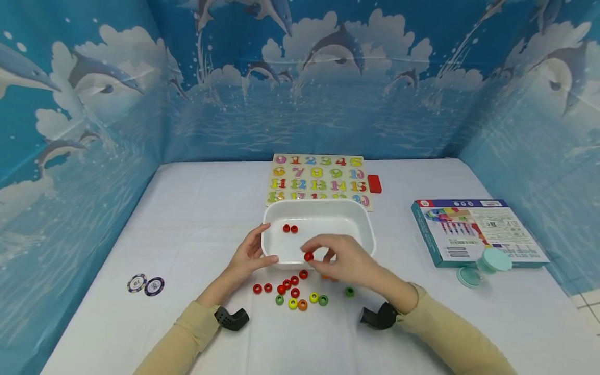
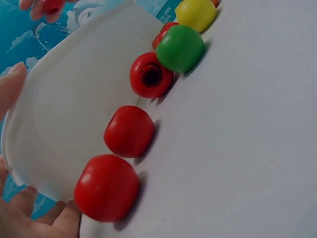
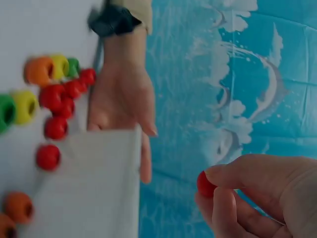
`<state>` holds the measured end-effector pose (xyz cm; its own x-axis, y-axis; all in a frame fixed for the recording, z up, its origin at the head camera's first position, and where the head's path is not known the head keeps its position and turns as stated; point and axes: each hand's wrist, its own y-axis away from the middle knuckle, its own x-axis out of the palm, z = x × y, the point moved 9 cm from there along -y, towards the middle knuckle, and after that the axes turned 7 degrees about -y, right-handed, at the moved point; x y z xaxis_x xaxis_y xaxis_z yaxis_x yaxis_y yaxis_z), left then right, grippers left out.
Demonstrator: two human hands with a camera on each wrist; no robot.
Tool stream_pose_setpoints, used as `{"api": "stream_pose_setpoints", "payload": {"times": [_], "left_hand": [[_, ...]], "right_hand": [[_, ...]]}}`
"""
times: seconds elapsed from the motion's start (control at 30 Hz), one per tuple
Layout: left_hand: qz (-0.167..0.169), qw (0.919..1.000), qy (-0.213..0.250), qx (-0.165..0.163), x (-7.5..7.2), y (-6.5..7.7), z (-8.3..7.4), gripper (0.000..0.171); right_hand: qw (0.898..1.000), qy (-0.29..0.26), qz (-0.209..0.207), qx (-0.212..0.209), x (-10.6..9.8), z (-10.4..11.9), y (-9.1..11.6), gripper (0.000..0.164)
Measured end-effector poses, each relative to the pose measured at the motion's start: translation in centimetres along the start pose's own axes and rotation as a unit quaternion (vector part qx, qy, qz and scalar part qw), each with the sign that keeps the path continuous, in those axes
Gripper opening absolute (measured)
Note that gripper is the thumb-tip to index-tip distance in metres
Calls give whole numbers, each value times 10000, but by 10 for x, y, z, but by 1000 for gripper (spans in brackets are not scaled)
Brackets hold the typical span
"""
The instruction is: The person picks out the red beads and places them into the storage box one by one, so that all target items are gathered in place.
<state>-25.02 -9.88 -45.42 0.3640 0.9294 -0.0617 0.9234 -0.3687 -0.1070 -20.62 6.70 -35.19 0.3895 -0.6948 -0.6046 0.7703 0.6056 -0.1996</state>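
My right hand (image 1: 344, 258) pinches a red bead (image 1: 308, 256) between thumb and fingertips, above the near side of a white tray (image 1: 323, 206). In the right wrist view the same red bead (image 3: 205, 184) shows at the fingertips. My left hand (image 1: 248, 258) holds the tray's left end, thumb at the near rim and fingers along the left side. Inside the tray lie two red beads (image 1: 294, 229). Several loose beads lie on the cloth in front of it: red beads (image 1: 295, 292), green beads (image 1: 323, 300), yellow beads (image 1: 292, 303) and orange beads (image 1: 302, 305).
A number puzzle board (image 1: 317, 173) lies behind the tray, with a red block (image 1: 374, 184) at its right. To the right are a flat box (image 1: 483, 234) and a mint-green object (image 1: 494, 260). Two poker chips (image 1: 154, 286) lie at the left.
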Motion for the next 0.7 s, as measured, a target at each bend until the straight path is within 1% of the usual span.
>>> {"api": "stream_pose_setpoints", "payload": {"times": [0.1, 0.17, 0.23, 0.33, 0.4, 0.47, 0.53, 0.7], "left_hand": [[-25, 10000, -33, -65, 0, 0, 0, 79], [-32, 9999, -40, -94, 0, 0, 0, 78], [-29, 9999, -82, -127, 0, 0, 0, 78], [-5, 9998, -104, -141, 1, 0, 0, 79], [22, 9998, -119, -146, 1, 0, -1, 79], [36, 9998, -116, -163, 1, 0, -2, 79], [58, 9998, -116, -169, 1, 1, -5, 79], [31, 9996, -186, -231, 4, 4, -17, 77]], "right_hand": [[9998, -31, -83, -164, -26, 1, -23, 30], [9998, -135, -4, -133, -38, -7, -42, 28], [9994, -296, 177, -8, -43, -21, -60, 27], [9969, -450, 611, 222, -37, -44, -83, 27], [9935, -538, 939, 360, -29, -60, -93, 29], [9904, -572, 1184, 431, -21, -73, -100, 29], [9883, -546, 1316, 544, -14, -85, -104, 29], [9861, -15, 1452, 807, -4, -105, -108, 23]]}}
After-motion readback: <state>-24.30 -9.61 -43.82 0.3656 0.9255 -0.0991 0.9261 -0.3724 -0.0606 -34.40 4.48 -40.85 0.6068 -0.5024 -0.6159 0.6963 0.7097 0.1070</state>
